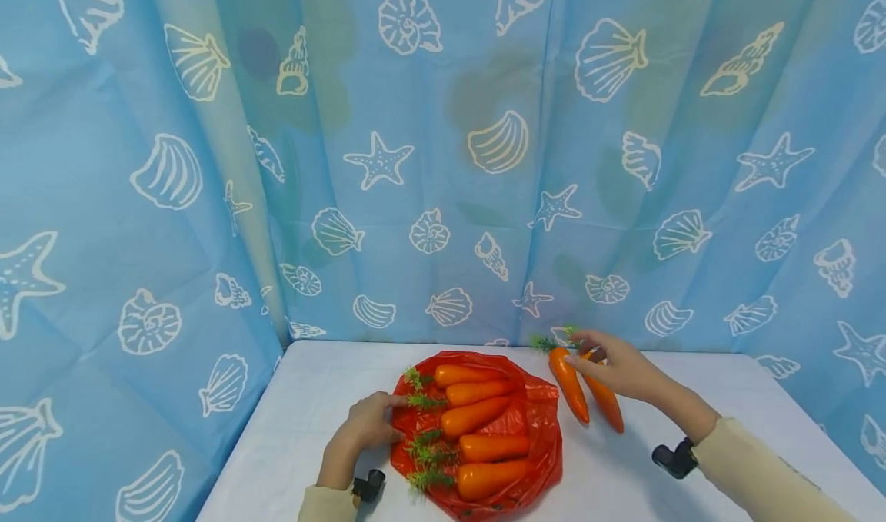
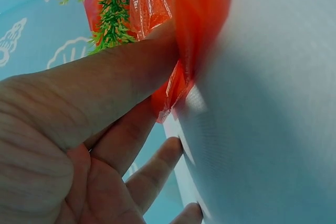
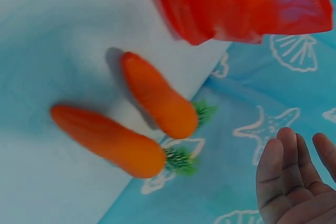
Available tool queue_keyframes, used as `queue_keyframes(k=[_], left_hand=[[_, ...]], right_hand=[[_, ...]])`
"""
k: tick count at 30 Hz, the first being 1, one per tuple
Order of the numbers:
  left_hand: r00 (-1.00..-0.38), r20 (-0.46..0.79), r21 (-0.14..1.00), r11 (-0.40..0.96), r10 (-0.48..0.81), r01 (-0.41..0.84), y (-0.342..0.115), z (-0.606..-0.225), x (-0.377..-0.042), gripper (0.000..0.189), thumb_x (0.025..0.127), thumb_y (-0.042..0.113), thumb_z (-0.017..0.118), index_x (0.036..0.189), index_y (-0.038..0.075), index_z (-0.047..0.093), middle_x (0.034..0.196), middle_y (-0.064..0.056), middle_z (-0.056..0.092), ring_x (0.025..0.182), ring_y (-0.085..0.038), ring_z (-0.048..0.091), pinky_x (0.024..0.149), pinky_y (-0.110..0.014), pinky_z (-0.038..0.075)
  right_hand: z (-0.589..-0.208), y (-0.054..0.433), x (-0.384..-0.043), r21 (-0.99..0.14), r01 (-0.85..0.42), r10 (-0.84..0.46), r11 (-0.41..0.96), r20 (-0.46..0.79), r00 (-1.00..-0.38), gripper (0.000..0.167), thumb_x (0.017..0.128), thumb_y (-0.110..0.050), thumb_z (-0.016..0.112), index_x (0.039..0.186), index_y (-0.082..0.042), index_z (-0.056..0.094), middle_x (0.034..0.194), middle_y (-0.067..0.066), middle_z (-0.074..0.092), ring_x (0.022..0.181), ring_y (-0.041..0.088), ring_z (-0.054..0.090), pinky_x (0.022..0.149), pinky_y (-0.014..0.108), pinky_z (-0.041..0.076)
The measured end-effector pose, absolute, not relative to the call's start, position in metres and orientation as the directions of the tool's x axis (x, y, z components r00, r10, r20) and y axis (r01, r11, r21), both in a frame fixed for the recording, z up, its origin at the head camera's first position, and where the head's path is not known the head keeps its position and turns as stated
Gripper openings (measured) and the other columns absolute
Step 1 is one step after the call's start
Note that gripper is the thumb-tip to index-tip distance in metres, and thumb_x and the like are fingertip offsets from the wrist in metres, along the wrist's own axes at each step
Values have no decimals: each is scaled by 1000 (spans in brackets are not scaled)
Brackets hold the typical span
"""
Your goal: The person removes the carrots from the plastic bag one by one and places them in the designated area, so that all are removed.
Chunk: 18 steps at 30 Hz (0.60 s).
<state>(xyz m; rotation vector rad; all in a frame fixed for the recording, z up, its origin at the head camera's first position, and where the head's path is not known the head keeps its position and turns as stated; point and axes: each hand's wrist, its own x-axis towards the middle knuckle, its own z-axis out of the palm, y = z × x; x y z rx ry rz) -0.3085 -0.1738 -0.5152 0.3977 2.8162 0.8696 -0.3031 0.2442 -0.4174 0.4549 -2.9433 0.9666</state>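
Note:
A red plastic bag [image 1: 547,439] lies spread on the table, with several orange carrots [image 1: 474,417] in it, their green tops toward the left. My left hand [image 1: 371,423] is at the bag's left rim. In the left wrist view, its thumb and a finger pinch a fold of red plastic [image 2: 176,90] while the other fingers extend apart. On the right, two more carrots lie side by side, the nearer carrot [image 1: 571,387] and the outer carrot [image 1: 606,405]. Over their upper ends hovers my right hand [image 1: 616,364], its fingers loosely bent and holding nothing.
The white-covered table [image 1: 325,376] ends at the back against a blue curtain [image 1: 443,199] printed with shells and starfish. More of the curtain stands along the left and right sides. A small black camera [image 1: 674,459] is strapped to the right wrist.

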Motion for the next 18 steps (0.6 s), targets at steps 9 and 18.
queue_keyframes(k=[9,18], left_hand=[[-952,-80,574,795,294,197,-176,-517,-310,47,75,11,84,121,11,71,125,-17,65,123,-42,55,103,-66,40],[-952,-84,574,795,295,196,-175,-518,-310,47,75,10,84,120,11,71,123,-17,65,121,-42,56,102,-66,41]], right_hand=[[-401,228,-290,-562,-394,-353,727,187,-917,47,93,-36,67,130,-8,58,112,10,68,94,20,66,72,28,60],[-395,201,-271,-574,-488,-459,657,210,-864,41,93,-36,68,126,-13,61,107,1,67,92,12,64,75,23,56]])
